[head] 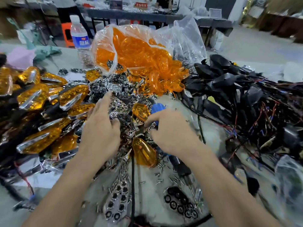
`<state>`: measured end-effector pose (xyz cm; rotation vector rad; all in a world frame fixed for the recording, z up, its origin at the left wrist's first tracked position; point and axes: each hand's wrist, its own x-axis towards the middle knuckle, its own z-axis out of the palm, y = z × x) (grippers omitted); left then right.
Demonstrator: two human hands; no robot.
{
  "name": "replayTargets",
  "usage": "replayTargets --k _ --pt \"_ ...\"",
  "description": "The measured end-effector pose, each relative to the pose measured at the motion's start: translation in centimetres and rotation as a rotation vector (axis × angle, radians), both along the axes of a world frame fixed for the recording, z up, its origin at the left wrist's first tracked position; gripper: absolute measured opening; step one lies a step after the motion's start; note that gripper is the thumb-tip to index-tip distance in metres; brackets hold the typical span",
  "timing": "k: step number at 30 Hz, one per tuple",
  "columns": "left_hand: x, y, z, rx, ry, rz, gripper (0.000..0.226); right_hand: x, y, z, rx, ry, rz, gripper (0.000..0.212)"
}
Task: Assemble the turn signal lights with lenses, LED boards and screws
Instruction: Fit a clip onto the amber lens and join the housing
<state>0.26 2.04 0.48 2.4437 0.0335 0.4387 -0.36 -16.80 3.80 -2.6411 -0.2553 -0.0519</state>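
Observation:
My left hand (100, 128) reaches palm down into a heap of chrome reflector plates (114, 90), fingers spread, thumb touching the plates. My right hand (172, 130) rests beside it, fingers curled over chrome pieces next to a blue-topped tool (158, 108); blur hides whether it grips anything. One loose orange lens (141, 111) lies between the hands, another orange lens (144, 152) just below them. Small screws (160, 176) are scattered on the table near me.
A torn bag of orange lenses (136, 49) sits behind the heap. Assembled amber lights (41, 102) pile at the left, black housings with wires (237, 89) at the right. A water bottle (80, 38) stands far left. A black cord (132, 185) runs toward me.

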Motion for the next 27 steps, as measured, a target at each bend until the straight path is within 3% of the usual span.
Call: replayTargets --k 2,6,9,11,14,18,23,27 --pt "0.2 1.1 0.2 -0.030 0.066 0.017 0.074 0.3 1.8 -0.6 -0.067 -0.008 0.069 0.033" --pt "0.4 2.1 0.4 0.081 0.209 0.022 0.029 1.0 2.6 -1.3 -0.222 -0.028 0.111 0.049" --pt "0.1 1.6 0.6 0.081 0.165 -0.022 0.018 1.3 1.5 -1.5 -0.225 -0.036 0.127 0.049" --pt "-0.1 1.2 0.4 0.046 0.111 -0.072 0.022 1.6 0.3 -1.1 -0.146 0.002 0.078 0.040" --pt "-0.7 0.1 0.6 0.034 0.075 -0.173 0.043 2.6 -3.7 0.4 -0.009 0.021 -0.176 0.038" --pt "-0.1 -4.1 2.4 0.073 0.131 -0.424 0.061 4.1 -10.6 1.9 -0.243 0.002 -0.370 0.034" --pt "2.1 -11.5 4.7 -0.071 0.215 -0.531 0.069 5.6 -14.4 0.1 -0.305 0.076 -0.458 0.046" --pt "3.6 -15.3 4.1 -0.120 0.243 -0.574 0.068 5.9 -14.6 -0.9 -0.265 0.029 -0.511 0.031"
